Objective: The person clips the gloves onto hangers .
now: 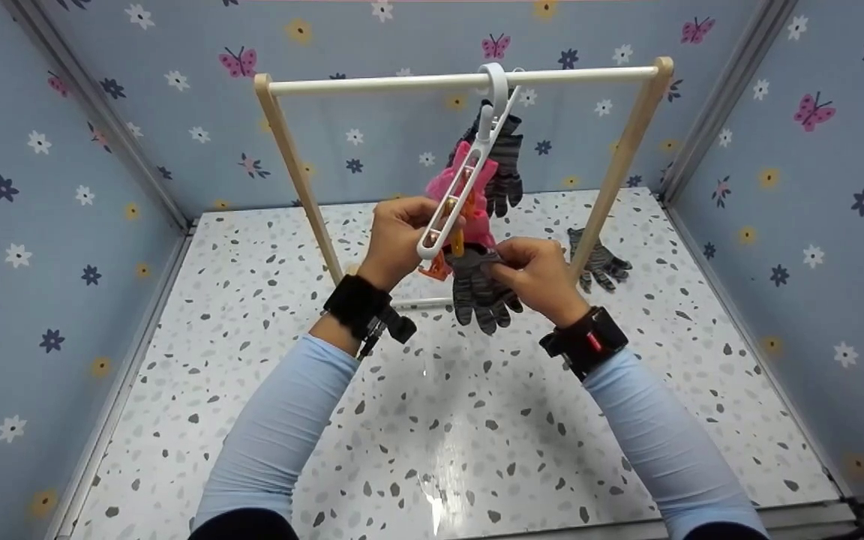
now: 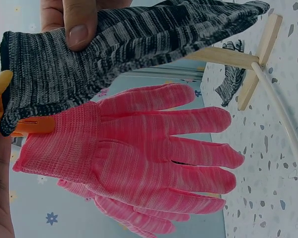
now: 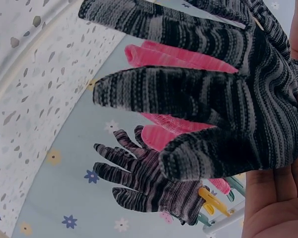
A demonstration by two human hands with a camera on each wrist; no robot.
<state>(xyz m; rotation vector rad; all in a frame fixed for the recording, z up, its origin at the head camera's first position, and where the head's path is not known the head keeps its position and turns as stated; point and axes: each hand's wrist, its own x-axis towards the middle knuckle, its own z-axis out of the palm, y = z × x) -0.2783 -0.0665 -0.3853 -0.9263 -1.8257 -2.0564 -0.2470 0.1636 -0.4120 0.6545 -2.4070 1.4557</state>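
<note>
My left hand (image 1: 394, 236) is at the near end of a white hanger (image 1: 453, 202), pinching a yellow clothes peg (image 1: 457, 240). The peg's yellow tip (image 2: 0, 91) meets the cuff of a grey-and-black striped knit glove (image 1: 481, 296). My right hand (image 1: 541, 277) pinches that glove near its cuff, thumb on the knit, with the glove's fingers hanging down. Just behind it, pink gloves (image 2: 134, 148) hang from the hanger, an orange peg (image 2: 37, 125) by one cuff. Farther back hangs another dark striped glove (image 3: 154, 183), by a yellow peg (image 3: 213, 201).
The hanger's hook sits over the white rail (image 1: 379, 84) of a wooden-legged rack (image 1: 623, 157). A further striped glove (image 1: 601, 262) lies on the speckled floor by the rack's right leg. Patterned blue walls (image 1: 49, 262) enclose the space on three sides.
</note>
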